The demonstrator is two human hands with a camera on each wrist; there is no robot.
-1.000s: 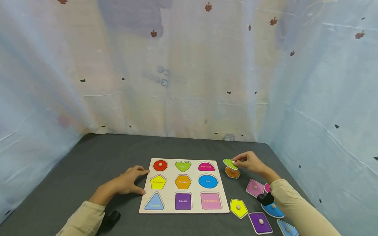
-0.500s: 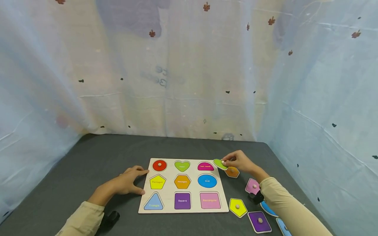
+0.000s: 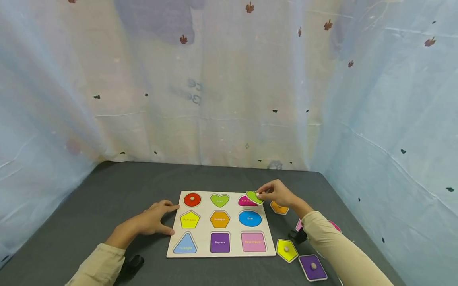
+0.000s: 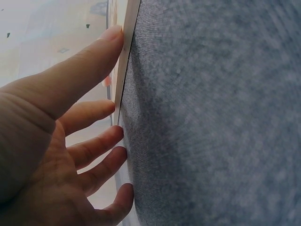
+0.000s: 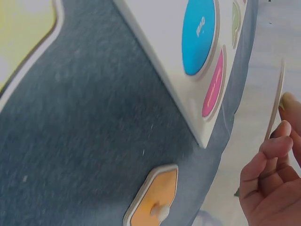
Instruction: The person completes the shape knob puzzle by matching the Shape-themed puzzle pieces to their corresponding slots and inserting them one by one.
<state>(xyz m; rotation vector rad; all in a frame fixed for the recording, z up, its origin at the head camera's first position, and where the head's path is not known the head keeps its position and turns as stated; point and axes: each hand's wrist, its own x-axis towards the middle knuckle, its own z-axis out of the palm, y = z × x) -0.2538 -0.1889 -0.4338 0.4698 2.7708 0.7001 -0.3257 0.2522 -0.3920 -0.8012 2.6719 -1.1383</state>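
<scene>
The right hand point(image 3: 280, 194) pinches the green piece point(image 3: 253, 198) by its knob point(image 3: 257, 195) and holds it in the air, tilted, over the far right corner of the board point(image 3: 203, 243), while the left hand point(image 3: 152, 220), with extended fingers point(image 4: 90, 114), touches the left edge of this board.

The left forearm point(image 3: 123, 235) slants in from the lower left, bare beyond its sleeve point(image 3: 98, 264); the left hand point(image 3: 154, 219) holds its thumb point(image 4: 84, 70) well apart from spread, gently bent fingers point(image 4: 96, 143). The right forearm point(image 3: 343, 246) reaches from the lower right, the right hand point(image 3: 280, 194) raised, thumb point(image 3: 265, 197) and forefinger point(image 3: 266, 186) pinching, other fingers point(image 5: 254, 174) curled.
</scene>
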